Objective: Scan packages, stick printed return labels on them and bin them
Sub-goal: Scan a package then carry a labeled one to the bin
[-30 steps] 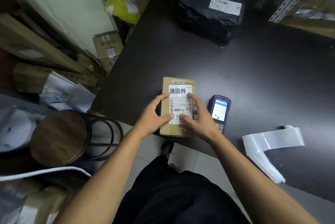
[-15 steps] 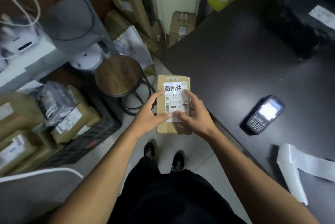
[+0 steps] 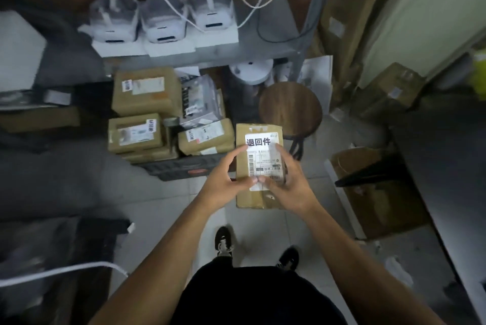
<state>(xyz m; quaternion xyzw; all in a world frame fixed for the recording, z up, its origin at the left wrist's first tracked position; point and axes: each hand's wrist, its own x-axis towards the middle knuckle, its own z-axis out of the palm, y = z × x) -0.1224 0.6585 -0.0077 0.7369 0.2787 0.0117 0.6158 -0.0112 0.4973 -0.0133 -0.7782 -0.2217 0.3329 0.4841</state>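
I hold a small brown cardboard package (image 3: 259,196) in the air over the tiled floor. A white return label (image 3: 264,152) with bold black characters and barcodes is stuck on its top face. My left hand (image 3: 226,180) grips the package's left side, thumb on the label's lower edge. My right hand (image 3: 288,182) grips the right side, thumb meeting the left one on the label. Just beyond and to the left sits a dark crate (image 3: 181,167) piled with several labelled brown parcels (image 3: 135,134).
A round wooden stool (image 3: 290,109) stands right of the crate. A grey shelf (image 3: 263,48) behind carries three white printers (image 3: 163,22) and cables. An open cardboard box (image 3: 378,193) lies on the floor at right, beside the dark table edge (image 3: 452,193).
I have turned left away from the dark table, carrying the package off it and out over the floor toward the crate. The scanner and label strip have left view.
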